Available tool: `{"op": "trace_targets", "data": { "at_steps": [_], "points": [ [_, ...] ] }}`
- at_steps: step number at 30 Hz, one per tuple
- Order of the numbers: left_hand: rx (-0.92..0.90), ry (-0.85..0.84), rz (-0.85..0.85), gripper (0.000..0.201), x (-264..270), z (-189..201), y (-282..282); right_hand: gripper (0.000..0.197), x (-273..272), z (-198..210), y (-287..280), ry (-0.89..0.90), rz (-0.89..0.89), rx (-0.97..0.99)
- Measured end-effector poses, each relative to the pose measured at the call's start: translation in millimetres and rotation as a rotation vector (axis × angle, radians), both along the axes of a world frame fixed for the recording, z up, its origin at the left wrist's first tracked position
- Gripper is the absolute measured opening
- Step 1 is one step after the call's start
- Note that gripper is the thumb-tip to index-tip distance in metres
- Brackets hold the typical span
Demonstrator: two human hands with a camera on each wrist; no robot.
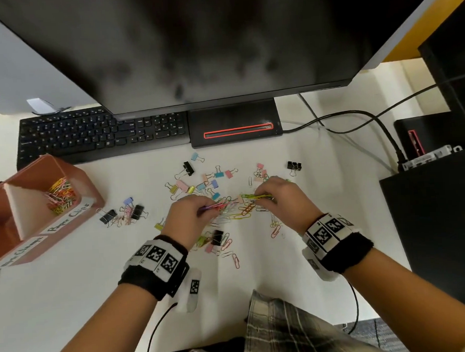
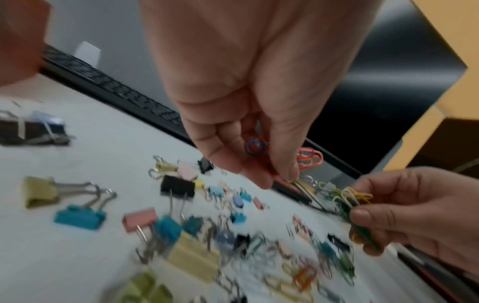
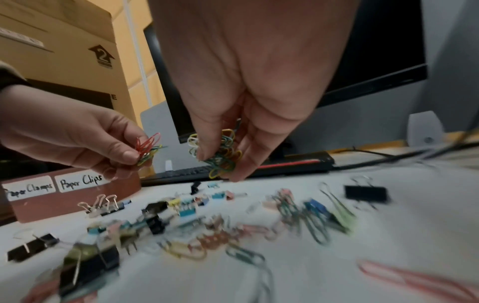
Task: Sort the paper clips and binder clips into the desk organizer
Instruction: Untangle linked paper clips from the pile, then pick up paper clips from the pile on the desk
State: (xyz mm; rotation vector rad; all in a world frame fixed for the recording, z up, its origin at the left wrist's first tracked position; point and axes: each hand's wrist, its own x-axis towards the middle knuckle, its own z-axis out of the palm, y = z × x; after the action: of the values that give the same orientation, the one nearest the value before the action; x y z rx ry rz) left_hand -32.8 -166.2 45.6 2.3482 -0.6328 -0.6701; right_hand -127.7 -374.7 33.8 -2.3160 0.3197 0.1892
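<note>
At the far left of the white worktop (image 1: 70,294), a reddish-brown desk organizer (image 1: 89,190) is seen, divided into compartments. Two handwritten labels are fixed to its front wall, reading "Paper Clamps" and "Paper Clips". A heap of coloured paper clips (image 1: 60,196) is already held in the compartment behind the "Paper Clips" label. Just right of the organizer, a small cluster of black and pastel binder clips (image 1: 124,211) is scattered on the worktop. Behind it, a black keyboard (image 1: 101,133) is set under a dark monitor (image 1: 217,40).

Near the middle, the left hand (image 1: 186,215) is raised just above the worktop, its fingers curled, and a small bunch of red and blue paper clips (image 3: 147,148) is pinched between thumb and fingertips. More loose clips of both kinds are strewn beneath and between the hands. To the right, the right hand (image 1: 280,197) is likewise curled, and a bunch of green and yellow paper clips (image 3: 223,155) is gripped in its fingertips. Further right, a single black binder clip (image 1: 294,166) is lying apart, and black cables (image 1: 358,116) are trailed across the worktop.
</note>
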Motion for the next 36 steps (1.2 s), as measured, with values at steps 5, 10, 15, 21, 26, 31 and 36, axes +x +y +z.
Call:
{"op": "trace_targets", "data": {
  "at_steps": [5,10,15,21,26,31,36],
  "points": [
    [-0.101,0.096,0.223,0.004,25.2,43.6,57.5,0.014,45.3,31.8,47.6,-0.113,0.093,0.030],
    [-0.064,-0.041,0.408,0.009,74.1,72.9,148.0,0.014,130.6,60.8,145.6,-0.250,0.219,0.117],
    [0.050,-0.077,0.514,0.007,127.8,67.2,218.1,0.022,213.5,65.8,251.0,-0.208,0.231,0.262],
    [-0.140,0.181,0.635,0.033,156.1,53.5,243.5,0.029,250.3,54.5,290.1,0.032,0.222,0.270],
    [-0.223,0.187,0.637,0.034,140.1,58.1,240.0,0.020,220.0,52.5,248.4,-0.025,0.085,0.336],
    [-0.133,0.128,0.241,0.017,98.6,48.2,184.4,0.018,143.2,41.8,173.7,0.006,-0.007,0.181],
    [-0.108,0.189,0.002,0.015,46.7,21.0,100.0,0.017,57.7,11.4,87.2,0.109,-0.144,0.027]
  ]
}}
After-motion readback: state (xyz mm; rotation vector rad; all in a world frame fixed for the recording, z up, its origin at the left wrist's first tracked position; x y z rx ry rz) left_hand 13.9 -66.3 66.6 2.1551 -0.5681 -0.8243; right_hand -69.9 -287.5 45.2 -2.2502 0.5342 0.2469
